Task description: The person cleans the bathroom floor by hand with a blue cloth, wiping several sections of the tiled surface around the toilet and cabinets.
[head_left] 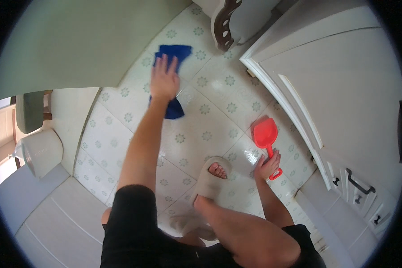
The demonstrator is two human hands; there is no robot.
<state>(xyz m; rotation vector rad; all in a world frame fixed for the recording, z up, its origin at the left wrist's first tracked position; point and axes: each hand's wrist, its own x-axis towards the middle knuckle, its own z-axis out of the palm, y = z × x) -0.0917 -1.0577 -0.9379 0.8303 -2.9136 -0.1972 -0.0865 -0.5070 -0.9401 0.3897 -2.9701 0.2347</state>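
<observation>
My left hand (164, 82) lies flat on a dark blue cloth (174, 51), fingers spread, pressing it to the tiled floor. The cloth shows above the fingers and again below the wrist. To the right, a small red toy shovel (265, 132) rests on the floor with its scoop pointing away from me. My right hand (267, 168) lies over its handle, fingers stretched out, with the ring-shaped grip end showing beside the palm. The middle of the handle is hidden under that hand.
Pale floor tiles (205, 109) carry green flower patterns. A white cabinet (339, 80) borders the right, a pale green panel (89, 40) the upper left. A brown carved furniture leg (222, 27) stands at the top, a white bin (42, 152) at left. My slippered foot (214, 174) is between my arms.
</observation>
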